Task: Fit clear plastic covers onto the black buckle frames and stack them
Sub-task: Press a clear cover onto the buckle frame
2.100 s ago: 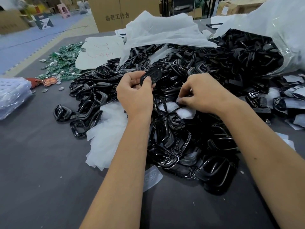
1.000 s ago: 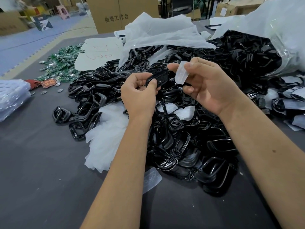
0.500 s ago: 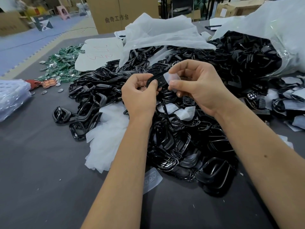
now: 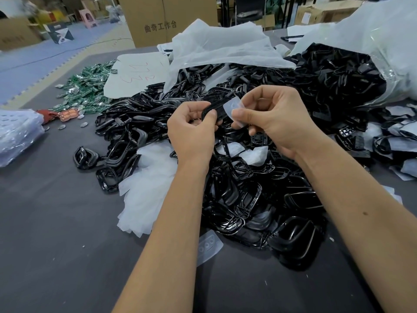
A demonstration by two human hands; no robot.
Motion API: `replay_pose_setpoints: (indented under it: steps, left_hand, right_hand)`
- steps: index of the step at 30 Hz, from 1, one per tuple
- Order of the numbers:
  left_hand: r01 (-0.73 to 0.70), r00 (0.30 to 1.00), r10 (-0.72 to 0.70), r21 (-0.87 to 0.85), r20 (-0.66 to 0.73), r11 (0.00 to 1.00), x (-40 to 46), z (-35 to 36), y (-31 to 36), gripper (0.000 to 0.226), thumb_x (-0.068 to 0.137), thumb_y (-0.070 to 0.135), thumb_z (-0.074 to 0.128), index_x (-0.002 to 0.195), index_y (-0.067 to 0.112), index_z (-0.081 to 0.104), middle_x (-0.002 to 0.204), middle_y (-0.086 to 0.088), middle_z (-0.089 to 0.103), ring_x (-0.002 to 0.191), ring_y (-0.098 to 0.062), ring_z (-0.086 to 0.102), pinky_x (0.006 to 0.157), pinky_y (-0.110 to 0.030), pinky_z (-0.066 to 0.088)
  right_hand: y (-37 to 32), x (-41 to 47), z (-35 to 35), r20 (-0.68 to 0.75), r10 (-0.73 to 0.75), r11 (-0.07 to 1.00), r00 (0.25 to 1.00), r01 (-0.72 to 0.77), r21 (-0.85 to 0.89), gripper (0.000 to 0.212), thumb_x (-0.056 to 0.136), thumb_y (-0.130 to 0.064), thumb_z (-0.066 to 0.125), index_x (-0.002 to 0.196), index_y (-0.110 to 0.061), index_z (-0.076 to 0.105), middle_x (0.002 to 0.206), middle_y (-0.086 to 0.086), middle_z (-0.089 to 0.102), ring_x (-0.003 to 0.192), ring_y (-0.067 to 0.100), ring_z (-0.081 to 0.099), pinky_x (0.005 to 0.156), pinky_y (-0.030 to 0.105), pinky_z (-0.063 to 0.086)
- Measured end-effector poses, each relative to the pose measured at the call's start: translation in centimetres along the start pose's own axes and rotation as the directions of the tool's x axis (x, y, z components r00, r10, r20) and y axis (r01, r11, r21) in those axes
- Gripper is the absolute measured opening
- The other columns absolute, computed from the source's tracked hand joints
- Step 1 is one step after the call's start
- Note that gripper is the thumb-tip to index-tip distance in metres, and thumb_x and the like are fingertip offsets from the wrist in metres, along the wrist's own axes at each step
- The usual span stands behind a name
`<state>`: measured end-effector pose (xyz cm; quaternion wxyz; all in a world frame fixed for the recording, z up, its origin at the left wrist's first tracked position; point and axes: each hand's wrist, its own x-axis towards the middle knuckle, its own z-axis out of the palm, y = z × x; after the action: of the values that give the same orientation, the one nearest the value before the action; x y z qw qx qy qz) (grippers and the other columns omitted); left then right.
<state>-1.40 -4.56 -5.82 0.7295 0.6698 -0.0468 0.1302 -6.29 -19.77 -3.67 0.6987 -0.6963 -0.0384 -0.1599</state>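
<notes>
Black frame [image 4: 215, 109] pinched in left hand [image 4: 191, 132], apparently long axis up-right; clear cover [image 4: 233, 108] pinched in right hand [image 4: 277, 118].

This is a small factory or packing workshop — a wide dark grey work table [image 4: 56, 233] carries a big heap of glossy black plastic buckle frames [image 4: 259, 199], a pile of small green circuit boards [image 4: 88, 86] and clear plastic bags [image 4: 383, 41]. Behind stand brown cardboard cartons [image 4: 162, 19] — one has printed Chinese characters.
</notes>
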Motion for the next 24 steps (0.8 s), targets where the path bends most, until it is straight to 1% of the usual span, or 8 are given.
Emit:
replay_pose_setpoints:
  steps: [4,10,13,16,18,20,22,24]
  left_hand:
    - [0.012,1.0,-0.012,-0.028,0.009,1.0,0.0,0.0,0.1,0.013,0.088,-0.002,0.073,0.094,0.01,0.073,0.078,-0.003,0.069,0.071,-0.023,0.077,0.063,-0.021,0.056]
    - [0.024,0.999,-0.023,-0.05,0.026,0.998,-0.1,0.2,0.1,0.015,0.088,-0.005,0.073,0.093,0.009,0.073,0.079,-0.007,0.067,0.07,-0.022,0.074,0.065,-0.019,0.056]
    - [0.028,0.999,-0.026,-0.054,0.041,0.998,-0.2,0.2,0.1,0.016,0.087,-0.007,0.072,0.092,0.009,0.073,0.076,-0.005,0.066,0.068,-0.022,0.072,0.064,-0.019,0.056]
    - [0.028,0.999,-0.026,-0.053,0.047,0.998,-0.2,0.3,0.1,0.017,0.087,-0.007,0.072,0.09,0.01,0.073,0.076,-0.006,0.067,0.068,-0.023,0.072,0.063,-0.018,0.055]
    - [0.024,0.998,-0.022,-0.046,0.052,0.999,-0.1,0.3,0.0,0.017,0.087,-0.007,0.072,0.089,0.01,0.074,0.077,-0.008,0.068,0.067,-0.021,0.072,0.063,-0.019,0.055]
    - [0.022,0.998,-0.019,-0.045,0.059,0.999,-0.1,0.2,-0.1,0.019,0.087,-0.006,0.072,0.091,0.012,0.074,0.077,-0.008,0.069,0.066,-0.019,0.073,0.063,-0.02,0.055]
    - [0.013,0.997,-0.01,-0.044,0.07,0.999,-0.1,0.1,-0.2,0.021,0.087,-0.005,0.072,0.093,0.015,0.075,0.075,-0.005,0.07,0.066,-0.017,0.073,0.065,-0.023,0.056]
    - [0.003,0.997,0.0,-0.037,0.08,0.999,0.0,0.1,-0.3,0.021,0.087,-0.004,0.073,0.093,0.015,0.077,0.075,-0.004,0.07,0.066,-0.016,0.072,0.069,-0.027,0.059]
  right_hand:
    - [0.1,0.1,-0.4,-0.047,0.048,0.998,0.998,-0.046,0.051,0.018,0.089,-0.013,0.082,0.085,-0.012,0.065,0.078,0.011,0.076,0.065,0.022,0.074,0.047,0.022,0.047]
    - [-0.4,0.1,-0.9,0.059,0.172,0.959,0.983,-0.18,0.216,0.019,0.104,-0.019,0.063,0.088,-0.014,0.053,0.103,0.02,0.078,0.057,0.014,0.068,0.042,0.017,0.041]
    - [-0.7,0.1,-1.1,0.083,0.217,0.93,0.973,-0.232,0.287,0.024,0.102,-0.018,0.063,0.081,-0.016,0.052,0.095,0.014,0.077,0.054,0.011,0.058,0.043,0.017,0.038]
    - [-0.8,0.0,-1.2,0.11,0.218,0.914,0.97,-0.242,0.326,0.023,0.091,-0.024,0.073,0.079,-0.016,0.055,0.082,0.005,0.069,0.058,0.01,0.053,0.046,0.017,0.038]
    - [-0.9,0.0,-1.1,0.126,0.194,0.926,0.973,-0.224,0.304,0.022,0.084,-0.028,0.078,0.078,-0.015,0.061,0.078,0.003,0.061,0.062,0.011,0.053,0.049,0.017,0.039]
    - [-0.6,0.1,-1.0,0.095,0.173,0.95,0.98,-0.191,0.247,0.018,0.083,-0.025,0.08,0.081,-0.013,0.067,0.076,0.003,0.061,0.066,0.013,0.055,0.054,0.02,0.041]
    - [-0.2,0.2,-0.9,0.029,0.14,0.978,0.99,-0.143,0.154,0.01,0.087,-0.01,0.08,0.088,-0.012,0.07,0.074,0.002,0.066,0.066,0.014,0.06,0.056,0.021,0.044]
    - [0.1,0.3,-0.7,-0.037,0.091,0.995,0.995,-0.09,0.044,0.016,0.087,0.0,0.079,0.094,-0.012,0.07,0.075,0.001,0.07,0.064,0.012,0.064,0.054,0.019,0.047]
